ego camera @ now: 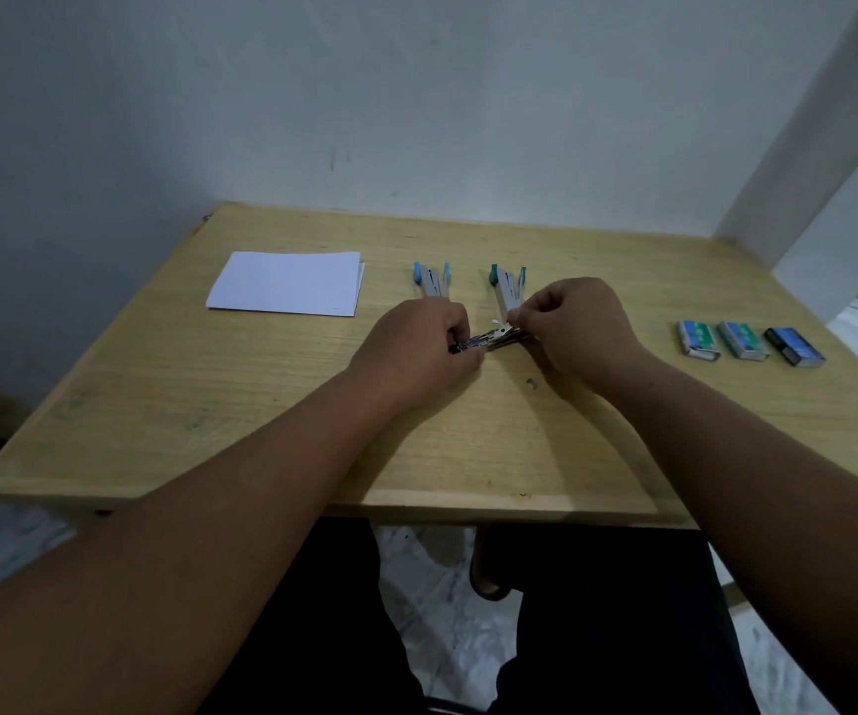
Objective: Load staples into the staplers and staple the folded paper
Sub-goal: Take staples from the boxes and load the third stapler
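Note:
A third stapler point(491, 339), metal and dark, lies between my hands at the middle of the wooden table point(261, 430). My left hand point(416, 348) grips its left end with curled fingers. My right hand point(566, 322) pinches its right end. Behind my hands lie two opened staplers: a light blue one point(432, 281) and a teal one point(506, 289). Folded white paper point(287, 283) lies flat at the back left. Three small staple boxes sit in a row at the right: point(697, 340), point(741, 340) and a dark blue one point(793, 346).
Walls close off the table at the back, and a white post point(803, 147) rises at the back right corner. A small dark mark point(532, 384) sits on the table below my right hand. My legs in dark trousers point(597, 637) are under the front edge.

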